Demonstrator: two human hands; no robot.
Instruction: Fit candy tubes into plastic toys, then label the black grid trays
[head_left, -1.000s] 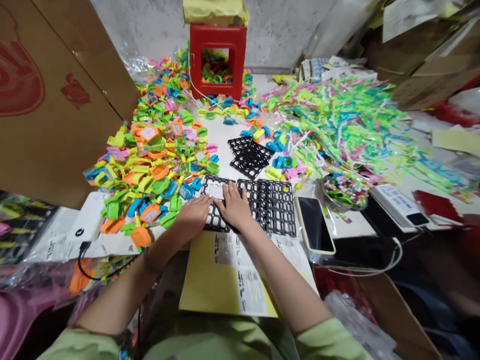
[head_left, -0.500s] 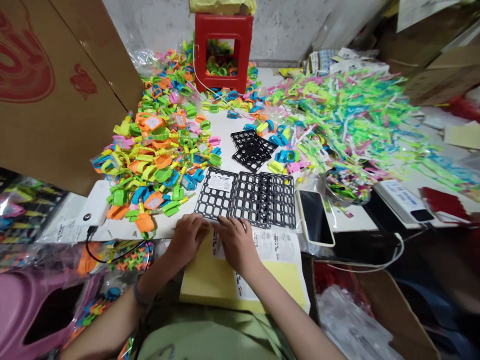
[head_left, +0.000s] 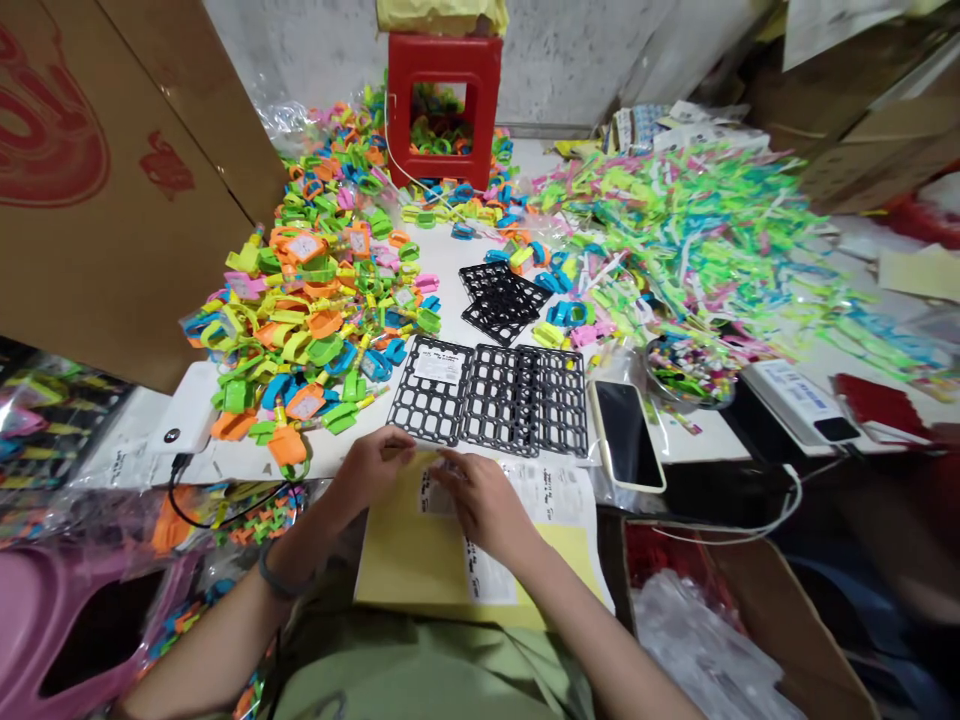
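Note:
A yellow backing sheet with white printed stickers (head_left: 409,570) lies at the table's front edge and over my lap. My left hand (head_left: 369,472) is closed at its upper left edge, thumb and fingers pinched together. My right hand (head_left: 484,495) bends over the upper part of the sheet, fingers curled by a white sticker; their tips are partly hidden. Just beyond both hands lies a black plastic grid (head_left: 420,415) bearing a white sticker (head_left: 437,366). Beside it, more black grids (head_left: 499,400) overlap. Farther back is a small pile of black grids (head_left: 502,305).
Colourful plastic toy watches (head_left: 322,325) are heaped on the left beside a cardboard box (head_left: 112,180). A red stool (head_left: 401,110) stands behind. On the right are a phone (head_left: 628,435), a bowl of small parts (head_left: 690,370), a white device (head_left: 795,400) and piled bright strips (head_left: 712,220).
My right hand's fingers have drawn back from the black grid's near edge and curled over the sticker sheet. My left hand has barely moved. The view has shifted slightly.

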